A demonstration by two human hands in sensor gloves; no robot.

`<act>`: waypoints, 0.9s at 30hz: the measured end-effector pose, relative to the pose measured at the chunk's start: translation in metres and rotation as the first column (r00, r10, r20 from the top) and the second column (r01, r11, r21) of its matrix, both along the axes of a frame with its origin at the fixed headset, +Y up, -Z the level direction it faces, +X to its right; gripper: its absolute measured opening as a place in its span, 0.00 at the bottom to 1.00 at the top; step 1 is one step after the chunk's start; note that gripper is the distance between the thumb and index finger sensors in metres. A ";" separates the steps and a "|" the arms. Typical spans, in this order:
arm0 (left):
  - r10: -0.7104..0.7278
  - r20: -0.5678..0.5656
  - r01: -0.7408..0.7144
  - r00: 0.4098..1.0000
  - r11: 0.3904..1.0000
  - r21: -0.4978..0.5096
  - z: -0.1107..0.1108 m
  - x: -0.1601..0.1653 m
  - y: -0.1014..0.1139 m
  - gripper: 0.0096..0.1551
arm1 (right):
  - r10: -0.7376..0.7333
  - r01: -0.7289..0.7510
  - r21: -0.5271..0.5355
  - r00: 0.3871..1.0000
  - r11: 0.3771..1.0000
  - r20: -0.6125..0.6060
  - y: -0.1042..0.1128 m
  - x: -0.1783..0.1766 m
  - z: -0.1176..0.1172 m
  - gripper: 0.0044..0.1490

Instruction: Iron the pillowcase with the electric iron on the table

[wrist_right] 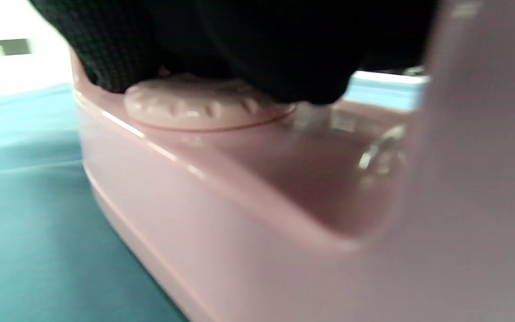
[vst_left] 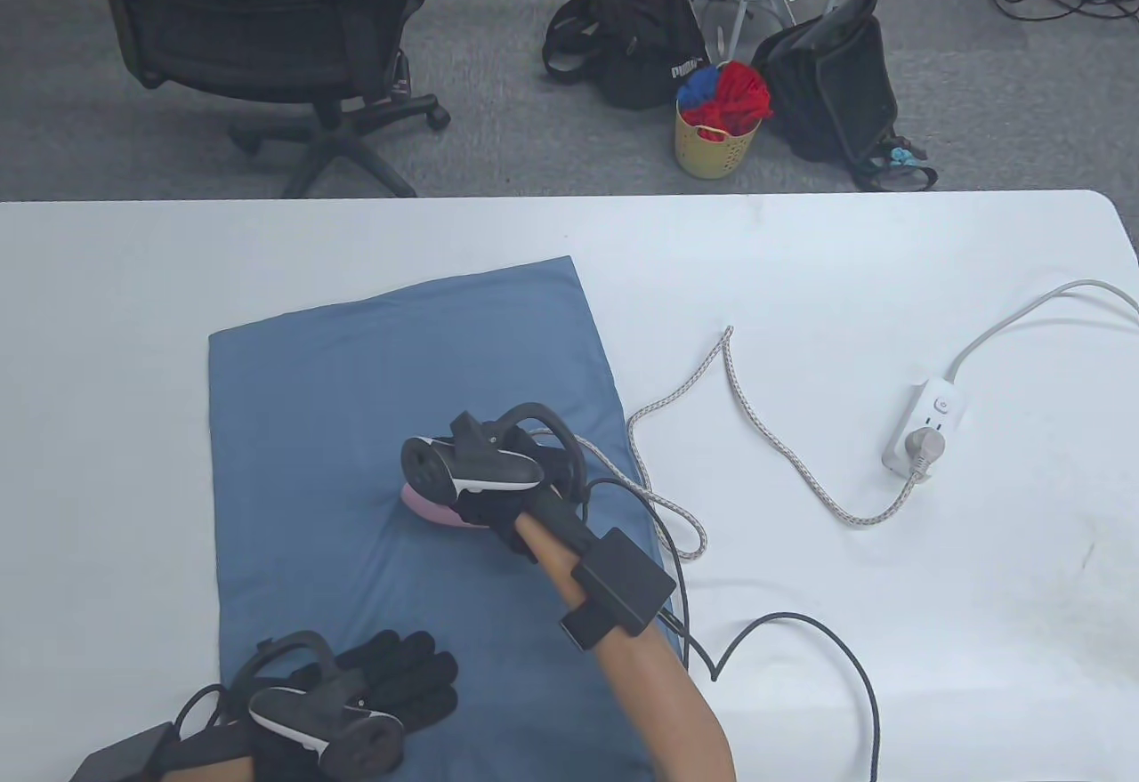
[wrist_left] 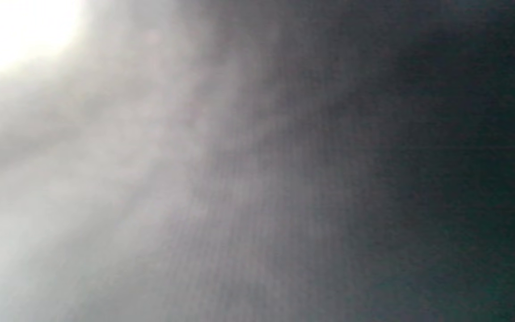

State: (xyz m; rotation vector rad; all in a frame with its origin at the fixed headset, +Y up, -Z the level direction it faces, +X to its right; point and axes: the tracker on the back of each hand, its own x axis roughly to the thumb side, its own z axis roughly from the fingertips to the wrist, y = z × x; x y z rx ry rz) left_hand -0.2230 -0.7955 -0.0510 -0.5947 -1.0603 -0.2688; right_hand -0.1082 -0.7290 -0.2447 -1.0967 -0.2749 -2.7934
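A blue pillowcase [vst_left: 356, 391] lies flat on the white table [vst_left: 845, 266]. A pink electric iron [vst_left: 429, 506] sits sole-down on the middle of the cloth, mostly hidden under my right hand [vst_left: 498, 484], which grips its handle. In the right wrist view the pink iron [wrist_right: 248, 214] fills the frame on the blue pillowcase [wrist_right: 25, 214], with my gloved fingers [wrist_right: 248, 44] curled over it above its dial. My left hand [vst_left: 400, 680] lies flat with straight fingers on the pillowcase's near left part. The left wrist view is a grey blur.
The iron's braided cord [vst_left: 756, 408] snakes right to a white power strip [vst_left: 930, 422] near the table's right edge. Black glove cables [vst_left: 801, 640] loop at the front. Beyond the far edge stand an office chair [vst_left: 267, 26], bags [vst_left: 827, 88] and a yellow basket [vst_left: 716, 141].
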 end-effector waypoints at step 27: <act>-0.037 -0.002 0.037 0.999 0.999 -0.021 -0.001 -0.011 0.000 0.44 | 0.052 -0.054 -0.038 0.997 0.998 -0.050 -0.004 -0.057 0.001 0.19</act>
